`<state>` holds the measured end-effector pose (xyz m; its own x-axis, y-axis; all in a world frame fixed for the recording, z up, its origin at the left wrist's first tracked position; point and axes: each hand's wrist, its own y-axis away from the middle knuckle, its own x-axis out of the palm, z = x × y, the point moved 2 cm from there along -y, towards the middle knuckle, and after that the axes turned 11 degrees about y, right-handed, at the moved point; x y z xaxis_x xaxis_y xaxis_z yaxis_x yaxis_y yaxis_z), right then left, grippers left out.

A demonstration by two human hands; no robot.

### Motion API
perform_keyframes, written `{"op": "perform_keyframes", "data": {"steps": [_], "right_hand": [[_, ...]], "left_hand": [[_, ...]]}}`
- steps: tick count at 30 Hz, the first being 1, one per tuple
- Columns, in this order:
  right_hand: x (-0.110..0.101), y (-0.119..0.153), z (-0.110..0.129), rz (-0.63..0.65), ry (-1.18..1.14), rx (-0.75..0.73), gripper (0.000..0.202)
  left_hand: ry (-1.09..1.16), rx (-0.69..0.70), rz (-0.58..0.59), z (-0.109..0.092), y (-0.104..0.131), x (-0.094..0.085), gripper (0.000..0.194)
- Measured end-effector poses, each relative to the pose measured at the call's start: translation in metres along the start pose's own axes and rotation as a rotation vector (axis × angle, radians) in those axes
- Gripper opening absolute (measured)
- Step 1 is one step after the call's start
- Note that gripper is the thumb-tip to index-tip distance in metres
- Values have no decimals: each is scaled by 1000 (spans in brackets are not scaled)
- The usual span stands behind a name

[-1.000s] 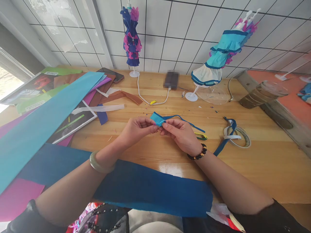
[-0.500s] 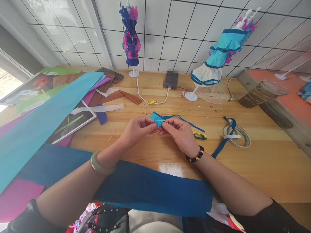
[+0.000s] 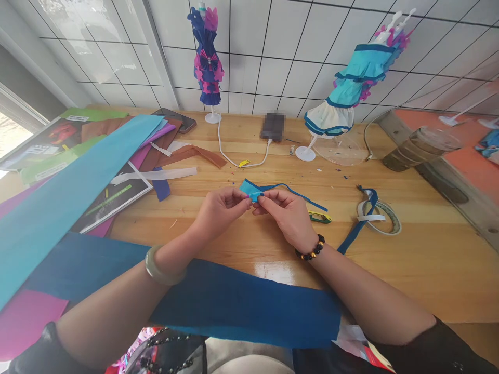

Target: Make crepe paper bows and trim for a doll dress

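Near the middle of the frame, the left hand (image 3: pixel 222 210) and right hand (image 3: pixel 290 215) both pinch the small light-blue strip (image 3: pixel 254 195), which could tear or crease crookedly if those fingertips pull unevenly.

A wall of white tiles with dark grout lines (image 3: pixel 249 72) stands behind a pale wooden desk (image 3: pixel 429 270) whose varnish shines near the lower middle, while bright daylight enters by a window (image 3: pixel 13 124) at the left edge.
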<state>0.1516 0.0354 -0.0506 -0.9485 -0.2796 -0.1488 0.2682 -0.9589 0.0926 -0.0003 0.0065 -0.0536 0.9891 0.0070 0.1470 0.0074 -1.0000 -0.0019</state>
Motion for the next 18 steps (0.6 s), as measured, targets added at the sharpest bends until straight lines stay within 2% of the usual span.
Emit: {"op": "perform_keyframes", "data": {"steps": [18], "right_hand": [[-1,-1,-5,12,-85,54,21]], "left_hand": [[2,-4,28,-3,1,1,21]]}}
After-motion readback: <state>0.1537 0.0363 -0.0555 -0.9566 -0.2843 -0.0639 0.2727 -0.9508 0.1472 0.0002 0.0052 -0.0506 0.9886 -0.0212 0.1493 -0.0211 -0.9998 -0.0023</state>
